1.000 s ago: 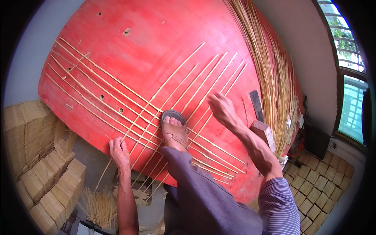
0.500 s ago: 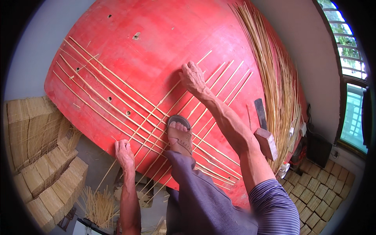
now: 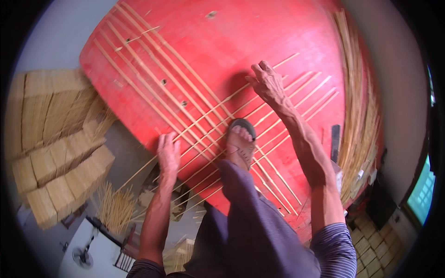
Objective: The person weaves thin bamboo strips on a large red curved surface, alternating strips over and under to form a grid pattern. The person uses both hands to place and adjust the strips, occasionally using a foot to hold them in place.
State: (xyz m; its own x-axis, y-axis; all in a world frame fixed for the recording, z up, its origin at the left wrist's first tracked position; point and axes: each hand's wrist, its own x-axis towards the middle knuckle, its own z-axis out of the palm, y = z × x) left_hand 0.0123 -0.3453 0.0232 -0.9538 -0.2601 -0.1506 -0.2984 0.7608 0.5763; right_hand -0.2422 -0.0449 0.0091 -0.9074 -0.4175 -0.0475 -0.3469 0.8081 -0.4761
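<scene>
Long thin bamboo strips lie crosswise over another set of strips on a large red board. My left hand is at the board's lower left edge, its fingers bent round the outermost crossing strip; motion smears it somewhat. Farther along that strip, toward its upper right end, my right hand has thumb and fingers closed on it. The strip stretches between both hands and hangs past the board's edge at lower left. My sandalled foot presses on the crossing strips.
A bundle of long strips lies along the board's right side, near a dark flat blade. Stacked tan bundles stand at left, others at lower right. Short strip ends bunch below the board; a fan stands lower left.
My view has turned, so the board and strips sit farther right and higher. Both hands remain at the outermost strip; my left hand's fingers look less tightly curled.
</scene>
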